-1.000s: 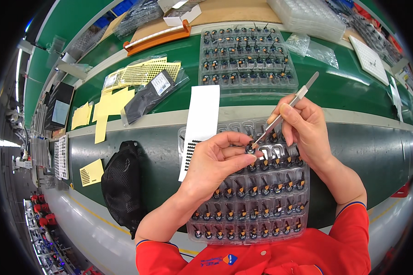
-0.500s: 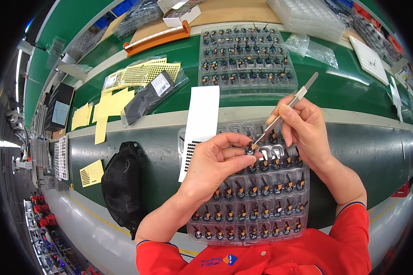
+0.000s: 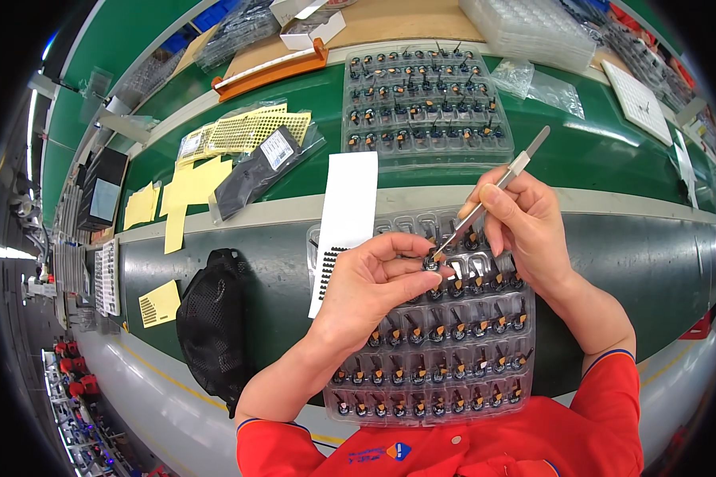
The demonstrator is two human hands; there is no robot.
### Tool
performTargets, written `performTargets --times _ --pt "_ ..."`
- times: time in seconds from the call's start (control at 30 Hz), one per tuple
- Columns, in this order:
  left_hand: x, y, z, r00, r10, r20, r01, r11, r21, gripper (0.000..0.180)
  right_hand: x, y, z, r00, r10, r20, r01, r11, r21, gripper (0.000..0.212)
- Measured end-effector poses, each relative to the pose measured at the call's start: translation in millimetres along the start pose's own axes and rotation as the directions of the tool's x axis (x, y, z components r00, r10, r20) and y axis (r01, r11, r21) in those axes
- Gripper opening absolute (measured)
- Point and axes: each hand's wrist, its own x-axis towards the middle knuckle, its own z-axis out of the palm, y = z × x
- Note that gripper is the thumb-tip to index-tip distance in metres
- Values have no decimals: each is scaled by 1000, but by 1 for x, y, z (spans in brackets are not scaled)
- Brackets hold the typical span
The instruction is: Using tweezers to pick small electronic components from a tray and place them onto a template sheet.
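Between the thumb and fingers of my left hand [image 3: 378,274] is a small black round part [image 3: 432,262], held above a clear blister tray [image 3: 525,350]. My right hand [image 3: 525,219] grips metal tweezers [image 3: 484,199] like a pen, their tips touching or very close to that part. Rows of similar black parts with thin stems and orange-tan patches fill much of the tray below. A white sheet [image 3: 352,191] bearing small black stickers lies left of the tray, its lower end beside my left hand. Exactly what the tips touch is too small to tell.
A second tray of parts [image 3: 426,147] stands on the green mat beyond. Yellow sticker sheets [image 3: 195,187] and a black bagged packet [image 3: 254,175] lie to the left, near a black mesh cap [image 3: 213,326]. An orange rack [image 3: 270,70] and stacked clear trays [image 3: 529,32] are behind.
Both hands stay nearly in place. The small part and the tweezer tips have shifted very slightly; my hold on each looks the same.
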Motion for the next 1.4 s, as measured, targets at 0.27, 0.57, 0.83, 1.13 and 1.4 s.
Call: performTargets --times 0.27,0.57,0.83,1.13,1.4 --pt "0 1 0 1000 -6 1 6 1000 -2 28 -2 -3 3 999 -43 9 44 998 -36 15" --pt "0 0 -1 1000 -3 10 3 1000 -5 27 -11 -7 -3 889 -382 253 449 839 -309 13" --pt "1 -1 -2 999 20 32 -19 1000 -13 27 -9 -9 -5 818 -503 278 563 799 -212 15" --pt "0 -1 -2 999 16 31 -16 1000 11 28 -14 -9 1 921 -324 216 365 911 -190 15" --pt "0 -1 -2 1000 15 24 -15 1000 6 28 -13 -9 1 934 -296 199 336 916 -218 14"
